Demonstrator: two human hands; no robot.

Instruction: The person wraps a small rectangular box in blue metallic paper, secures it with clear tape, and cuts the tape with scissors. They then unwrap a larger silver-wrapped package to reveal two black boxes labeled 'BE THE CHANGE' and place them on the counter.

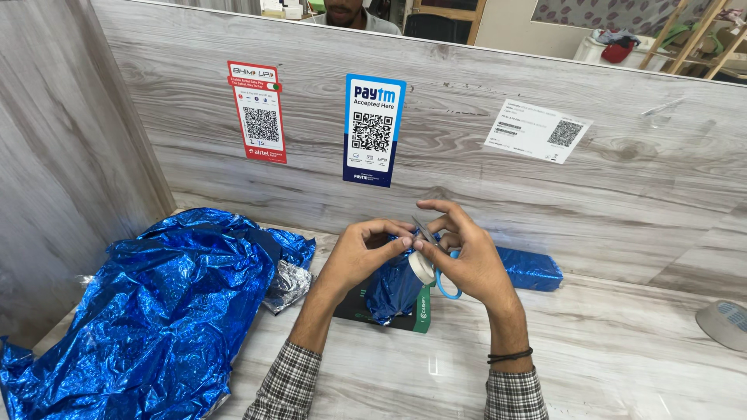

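I see both hands raised together just above a small dark box (389,315) with a green edge, which I take as my landmark on the pale wood-grain counter (622,350). The left hand (359,253) has its fingers curled, thumb and forefinger pinched at what looks like a strip pulled off a small roll of tape (422,267); the strip itself is too thin for me to make out. The right hand (467,260) holds that roll against its palm side, fingers partly spread, and a pair of scissors (436,257) with a blue handle loop hangs from it, the grey blades pointing up between the two hands. The fingertips of both hands nearly meet at the blades.

Directly over the box, under the hands and touching the roll, sits a bundle wrapped in shiny blue foil (395,289). To the left of the box, a large crumpled sheet of blue foil (148,311) spreads across the counter, with a silver underside showing at its near edge. To the right of the box, behind the right hand, lies a rolled blue foil tube (531,269). Far right of the box, at the counter's edge, rests a larger roll of tape (725,323).
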